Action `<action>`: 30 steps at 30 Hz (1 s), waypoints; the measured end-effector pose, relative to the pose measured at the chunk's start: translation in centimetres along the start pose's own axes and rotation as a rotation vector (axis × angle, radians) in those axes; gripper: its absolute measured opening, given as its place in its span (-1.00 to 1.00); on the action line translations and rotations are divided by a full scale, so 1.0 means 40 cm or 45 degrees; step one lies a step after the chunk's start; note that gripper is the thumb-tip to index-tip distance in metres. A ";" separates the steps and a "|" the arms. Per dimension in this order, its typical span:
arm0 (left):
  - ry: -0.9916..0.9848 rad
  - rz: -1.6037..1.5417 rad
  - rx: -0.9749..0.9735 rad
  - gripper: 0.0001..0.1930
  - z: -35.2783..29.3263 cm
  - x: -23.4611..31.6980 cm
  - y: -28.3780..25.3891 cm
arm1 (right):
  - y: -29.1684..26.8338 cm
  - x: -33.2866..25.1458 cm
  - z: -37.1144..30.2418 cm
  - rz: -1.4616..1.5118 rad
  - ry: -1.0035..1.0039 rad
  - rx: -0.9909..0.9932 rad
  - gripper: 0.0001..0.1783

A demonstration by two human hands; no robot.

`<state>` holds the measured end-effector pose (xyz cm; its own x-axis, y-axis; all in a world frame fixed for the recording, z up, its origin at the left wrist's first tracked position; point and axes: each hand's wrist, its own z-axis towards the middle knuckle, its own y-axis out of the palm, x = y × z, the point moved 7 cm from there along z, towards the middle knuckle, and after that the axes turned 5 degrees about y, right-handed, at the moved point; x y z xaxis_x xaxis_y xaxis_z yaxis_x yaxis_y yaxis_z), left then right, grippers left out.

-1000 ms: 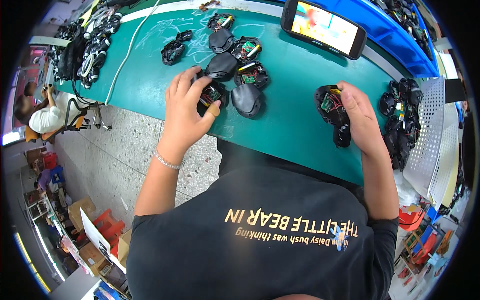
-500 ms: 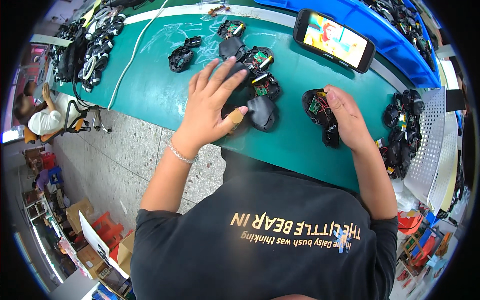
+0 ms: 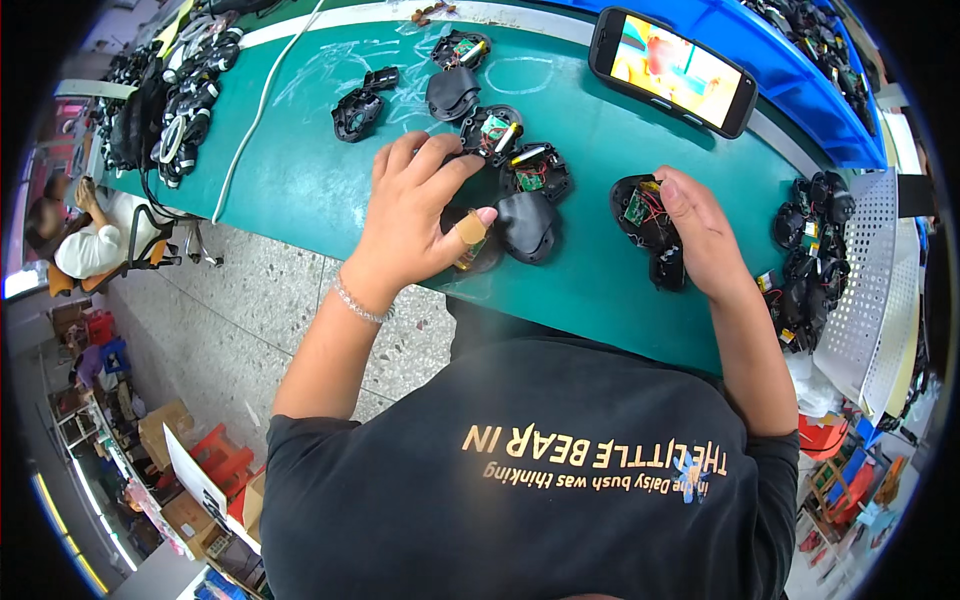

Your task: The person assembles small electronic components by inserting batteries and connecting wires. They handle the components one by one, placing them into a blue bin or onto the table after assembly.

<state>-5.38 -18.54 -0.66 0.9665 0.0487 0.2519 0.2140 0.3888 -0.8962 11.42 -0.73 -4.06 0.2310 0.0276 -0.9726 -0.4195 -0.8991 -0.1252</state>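
The left hand [image 3: 412, 208], fingers spread moments ago, curls over a dark shell [image 3: 484, 190] at left, its grip impossible to tell; the right hand [image 3: 706, 235] pinches an open black housing [image 3: 652, 236] at right, apparently occupying both hands.

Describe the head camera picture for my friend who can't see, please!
A person's right hand holds an opened black plastic casing with a green circuit board and red wires over a green table. The left hand is beside a smooth, rounded black plastic cover; a bright-screened black smartphone is farther back.
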 end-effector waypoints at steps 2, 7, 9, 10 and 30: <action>-0.006 -0.009 0.024 -0.51 0.002 -0.005 -0.002 | 0.008 -0.007 0.000 0.049 0.039 -0.006 -0.58; -0.015 0.022 0.027 -0.51 0.007 0.000 -0.005 | 0.111 -0.115 -0.013 -0.308 -0.577 -0.166 -0.65; -0.030 0.032 0.018 -0.51 0.003 -0.003 -0.004 | 0.153 -0.129 -0.011 -0.449 -0.663 -0.263 -0.68; -0.035 0.032 0.014 -0.51 0.001 -0.004 -0.002 | 0.166 -0.131 -0.006 -0.459 -0.602 -0.306 -0.69; -0.138 -0.307 0.187 -0.54 0.089 -0.112 0.015 | 0.079 -0.082 0.006 -0.511 -0.270 -0.051 -0.66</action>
<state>-10.09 -15.26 -1.03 0.8681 0.0339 0.4953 0.4048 0.5294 -0.7456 9.12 -3.57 -1.33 0.1815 0.4626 -0.8678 -0.2980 -0.8151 -0.4968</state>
